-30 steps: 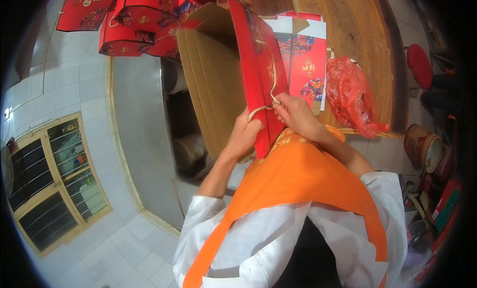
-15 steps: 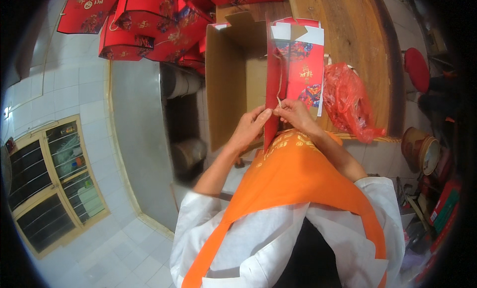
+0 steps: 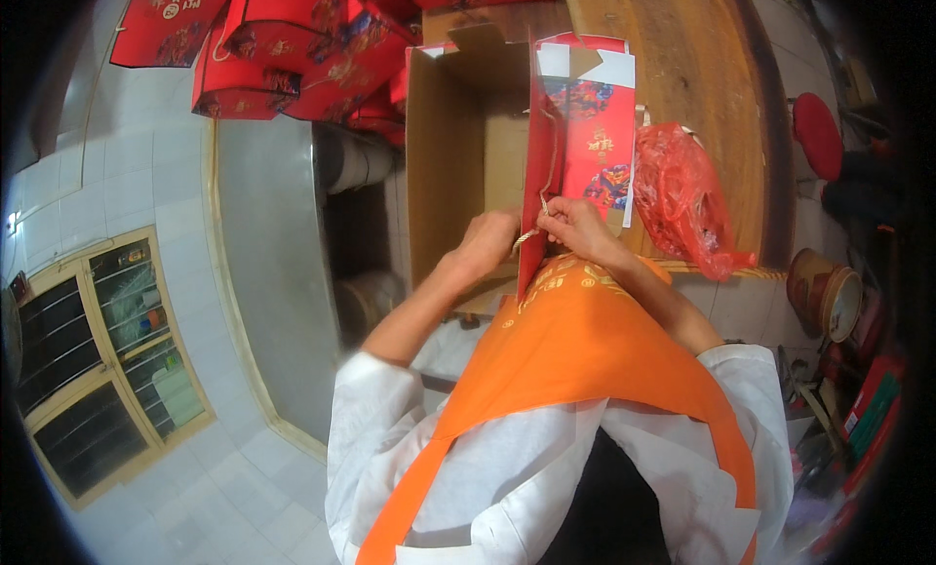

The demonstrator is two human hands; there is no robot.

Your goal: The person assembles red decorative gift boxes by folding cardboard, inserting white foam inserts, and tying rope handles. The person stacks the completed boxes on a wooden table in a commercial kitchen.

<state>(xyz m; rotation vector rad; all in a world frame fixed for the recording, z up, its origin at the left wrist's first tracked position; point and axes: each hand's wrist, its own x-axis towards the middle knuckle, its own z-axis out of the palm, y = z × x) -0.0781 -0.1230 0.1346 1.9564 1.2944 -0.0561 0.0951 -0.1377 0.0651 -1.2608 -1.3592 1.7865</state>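
One open box, brown inside [image 3: 444,146], stands at the near edge of the wooden table [image 3: 697,53], toward its left side; whether its base rests wholly on the wood is hidden. Its red panel [image 3: 529,263] rises on the right, seen almost edge-on, with a pale twisted cord [image 3: 525,239] along it. The left hand [image 3: 487,241] is at the panel's inner side, fingers curled beside a short loop of the cord; they are partly hidden, so I cannot tell what they grip. The right hand [image 3: 582,229], at the outer face, pinches the cord between thumb and fingertips.

The box should be light, stiff along its walls but easy to crease; its printed face may be a little slippery. The panel is best steadied near the cord's crossing, with flat fingers. The cord looks soft and pliable, best pinched close to the panel.

A flat red carton [image 3: 604,136] lies right of the box; a red plastic bag [image 3: 687,204] sits nearer the table's right edge.
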